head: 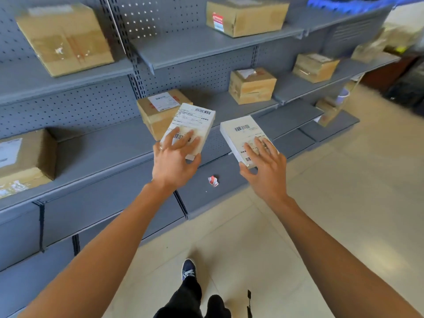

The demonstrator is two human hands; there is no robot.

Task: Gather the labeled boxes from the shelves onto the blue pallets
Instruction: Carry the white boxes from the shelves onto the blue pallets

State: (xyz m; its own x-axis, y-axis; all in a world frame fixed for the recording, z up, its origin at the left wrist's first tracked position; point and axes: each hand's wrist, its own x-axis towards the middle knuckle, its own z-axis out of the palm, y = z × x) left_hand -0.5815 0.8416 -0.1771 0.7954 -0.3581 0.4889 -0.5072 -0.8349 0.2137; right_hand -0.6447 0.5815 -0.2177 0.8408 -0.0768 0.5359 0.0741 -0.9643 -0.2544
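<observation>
My left hand (174,157) grips a small white labelled box (191,123), fingers on its top face and thumb under its near end. My right hand (263,166) grips a second white labelled box (243,134) the same way. Both boxes are held in the air in front of the grey shelves (103,152). Brown labelled boxes stand on the shelves: one right behind the left-hand box (156,111), one to the right (252,84), one further right (315,66), one on the upper shelf (246,16). No blue pallet is in view.
More brown boxes sit at upper left (64,37) and at the left edge (25,159). A crumpled red-and-white paper scrap (213,180) lies on the bottom shelf. Beige floor tiles (344,191) stretch to the right. My shoe (188,269) is below.
</observation>
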